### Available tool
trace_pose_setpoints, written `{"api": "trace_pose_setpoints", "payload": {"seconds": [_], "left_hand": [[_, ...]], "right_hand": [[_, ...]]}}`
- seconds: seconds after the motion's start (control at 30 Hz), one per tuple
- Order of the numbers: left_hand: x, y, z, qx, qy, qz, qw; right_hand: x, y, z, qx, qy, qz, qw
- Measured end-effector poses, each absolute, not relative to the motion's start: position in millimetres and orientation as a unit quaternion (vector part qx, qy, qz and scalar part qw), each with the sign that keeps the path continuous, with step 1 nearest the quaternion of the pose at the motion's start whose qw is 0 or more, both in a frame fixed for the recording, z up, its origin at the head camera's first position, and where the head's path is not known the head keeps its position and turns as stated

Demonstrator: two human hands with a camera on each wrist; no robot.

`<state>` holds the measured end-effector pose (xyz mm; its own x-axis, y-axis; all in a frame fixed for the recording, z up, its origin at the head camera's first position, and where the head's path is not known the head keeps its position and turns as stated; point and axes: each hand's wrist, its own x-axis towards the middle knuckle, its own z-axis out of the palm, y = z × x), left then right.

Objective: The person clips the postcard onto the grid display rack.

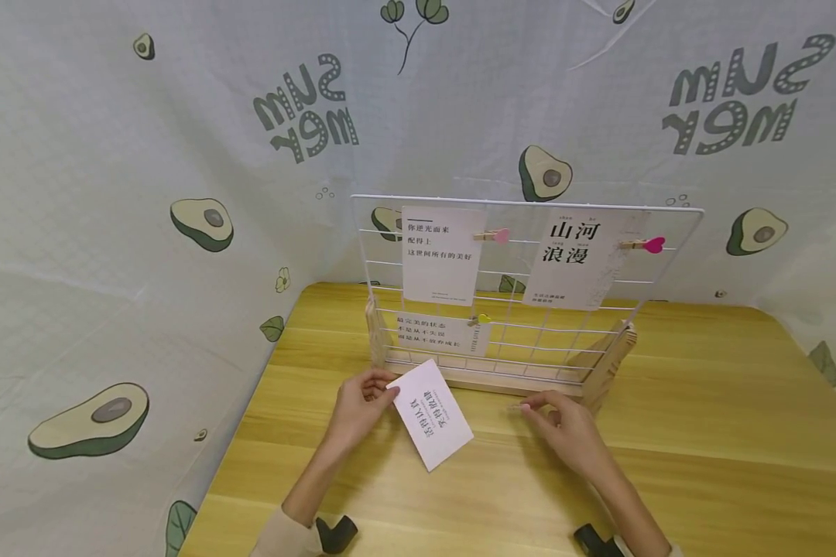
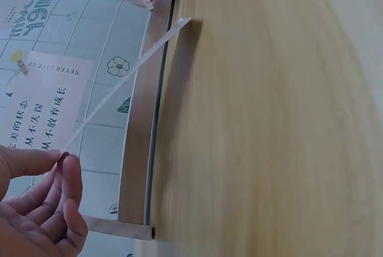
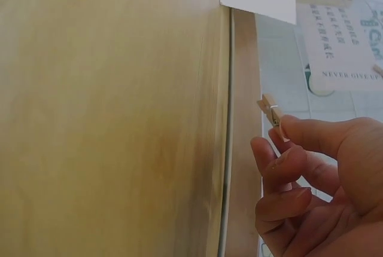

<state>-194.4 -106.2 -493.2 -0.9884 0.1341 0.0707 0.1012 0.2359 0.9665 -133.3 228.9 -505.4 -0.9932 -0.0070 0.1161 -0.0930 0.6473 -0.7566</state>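
Observation:
My left hand [image 1: 359, 408] pinches one corner of a white card [image 1: 432, 418] printed with dark characters, holding it tilted before the rack. In the left wrist view that card [image 2: 125, 80] appears nearly edge-on, between thumb and fingers. My right hand [image 1: 564, 429] pinches a small wooden clothespin [image 3: 272, 110] by its end, in front of the rack's right part. Behind both hands stands a white wire grid rack [image 1: 508, 340] on a wooden base. Clothespins hold cards on it: one upper left [image 1: 439, 263], one upper right [image 1: 574, 263] and a smaller one [image 1: 435, 334] lower left.
Wooden feet [image 1: 609, 360] prop the grid at both ends. Heart-topped pins, pale pink [image 1: 500, 236], bright pink [image 1: 653, 245] and yellow [image 1: 484, 318], sit on the cards. Behind the wooden table [image 1: 724, 402] hangs a pale avocado-print cloth [image 1: 460, 116].

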Motion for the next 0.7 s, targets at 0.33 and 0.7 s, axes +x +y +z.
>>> {"api": "trace_pose_setpoints", "payload": {"seconds": [0.33, 0.7], "left_hand": [[-194.7, -104.3, -498.0, 0.079, 0.801, 0.593, 0.021], [-188.9, -103.4, -503.6, 0.118, 0.783, 0.607, 0.065]], "right_hand": [[-133.1, 229.0, -505.3, 0.025, -0.903, 0.427, 0.044], [-132.4, 227.8, -506.6, 0.028, -0.903, 0.425, 0.048]]}}
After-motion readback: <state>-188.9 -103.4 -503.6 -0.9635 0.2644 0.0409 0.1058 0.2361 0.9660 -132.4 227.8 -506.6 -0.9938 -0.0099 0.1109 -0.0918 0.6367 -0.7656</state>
